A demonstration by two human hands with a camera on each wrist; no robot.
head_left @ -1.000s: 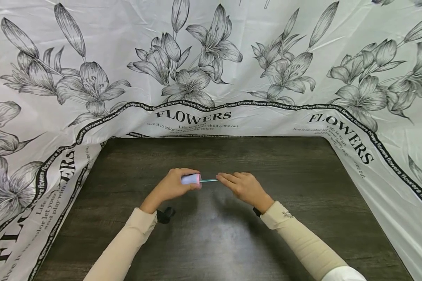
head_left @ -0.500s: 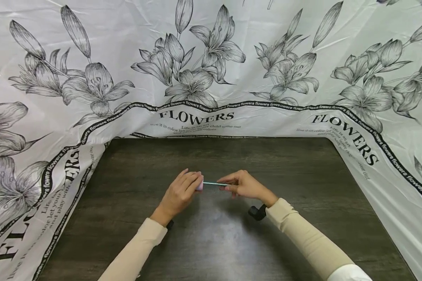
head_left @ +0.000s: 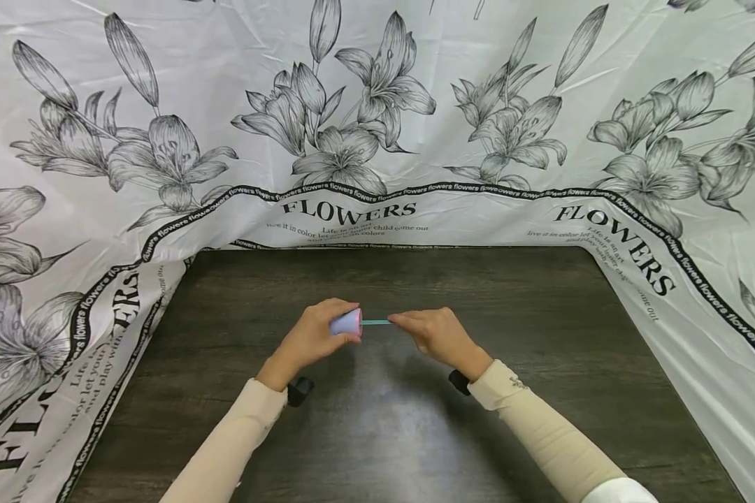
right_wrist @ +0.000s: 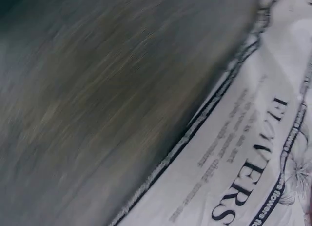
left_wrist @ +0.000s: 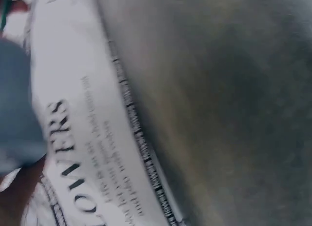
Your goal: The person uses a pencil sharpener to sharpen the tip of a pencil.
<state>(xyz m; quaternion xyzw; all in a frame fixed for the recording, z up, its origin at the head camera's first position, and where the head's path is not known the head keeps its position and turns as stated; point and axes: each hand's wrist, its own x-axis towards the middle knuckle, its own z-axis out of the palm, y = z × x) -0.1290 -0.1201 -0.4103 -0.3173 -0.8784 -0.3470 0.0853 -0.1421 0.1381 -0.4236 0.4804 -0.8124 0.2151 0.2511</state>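
My left hand [head_left: 311, 334] grips a small lavender cylinder [head_left: 344, 323] with a pink rim at its right end, fingers on the far side and thumb on the near side. From that end a thin teal rod [head_left: 375, 322] runs level to the right. My right hand [head_left: 437, 334] pinches the rod's other end at its fingertips, which hide its tip. In the left wrist view the cylinder [left_wrist: 17, 109] looms blurred at the left edge, with a bit of the rod [left_wrist: 5, 12] above it. The right wrist view does not show what the hand holds.
Both hands are above a dark wood-grain table [head_left: 390, 440]. A white cloth [head_left: 377, 91] printed with lilies and the word FLOWERS surrounds its back and sides. Black straps with small dark blocks [head_left: 300, 391] sit at both wrists.
Half a second ago both hands were rolled the other way, with the left fingers covering most of the cylinder. They have rolled back, resembling their pose one second ago.
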